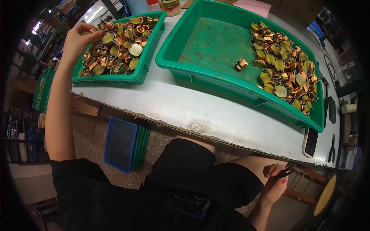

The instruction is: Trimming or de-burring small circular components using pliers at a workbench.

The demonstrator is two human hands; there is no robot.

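At the upper left, my left hand point(78, 40) reaches over a green tray point(111, 79) heaped with copper-wound ring coils point(121, 42), many bearing yellowish-green tabs. Thumb and fingertips are pinched on a copper coil point(93, 30) at the heap's left edge, which they partly cover. Low on the right, beside my thigh and off the table edge, my right hand point(274, 181) is closed around a small dark hand tool point(286, 172) with a narrow end; its exact kind is unclear. A larger green tray point(216, 75) has more coils point(285, 69) gathered along its right side and one lone coil point(241, 64) near its middle.
The white table point(185, 109) has a worn front edge. A phone point(310, 142) and dark-handled pliers point(332, 148) lie at its right. Beneath stand stacked blue and green trays point(122, 144); a round-seated stool point(325, 195) is at lower right. A jar point(169, 7) stands behind.
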